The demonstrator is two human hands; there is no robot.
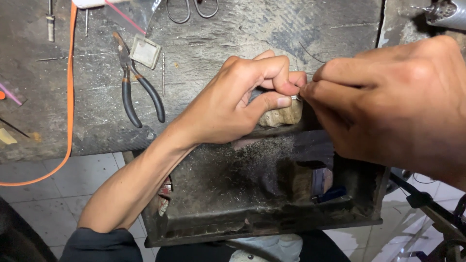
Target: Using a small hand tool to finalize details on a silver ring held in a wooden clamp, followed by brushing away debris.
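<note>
Now I work over one dark, scarred worktop (pixel 233 43), with one grimy catch tray (pixel 252 218) hung below its edge. My two hands meet at one pale bench peg (pixel 284 116). I see my left hand (pixel 233 104) braced on that peg, fingers (pixel 279 99) pinched narrow on one tiny bright metal piece (pixel 294 97). My right hand (pixel 393 97) closes thumb and forefinger on one thin wire (pixel 310 80) touching that piece. To do this well, I judge I should keep the left wrist planted and guide the wire in small moves. Elsewhere on the worktop lie one orange cord (pixel 71 87), one pair of black-handled pliers (pixel 138 87), one pair of scissors (pixel 191 9) and one small square tin (pixel 145 51).
</note>
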